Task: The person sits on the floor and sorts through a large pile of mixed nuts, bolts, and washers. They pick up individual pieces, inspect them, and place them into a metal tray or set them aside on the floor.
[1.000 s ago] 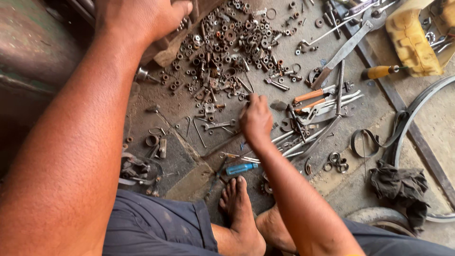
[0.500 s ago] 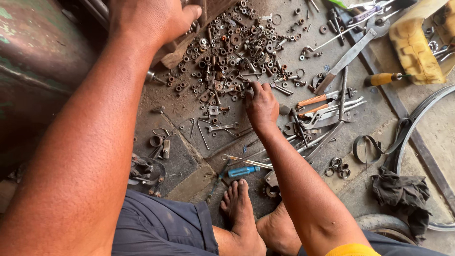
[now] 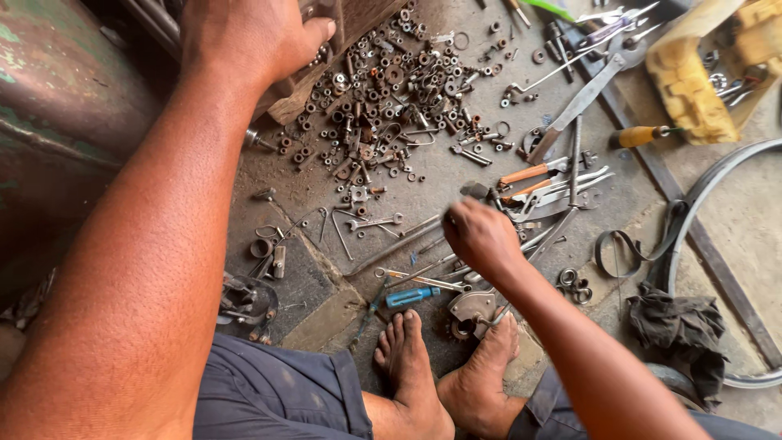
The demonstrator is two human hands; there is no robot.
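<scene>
Rusty nuts, washers and bolts (image 3: 383,90) lie scattered in a heap on the grey concrete floor (image 3: 456,175), between the two hands. The right hand (image 3: 481,236) hangs curled just above long steel rods and wrenches (image 3: 407,240); whether its fingers pinch anything I cannot tell. The left hand (image 3: 244,37) clasps the edge of a worn wooden block (image 3: 326,61) beside the heap. Bare feet (image 3: 444,367) rest touching a toothed sprocket (image 3: 468,314), so a shift of weight could cut skin or scatter small parts.
</scene>
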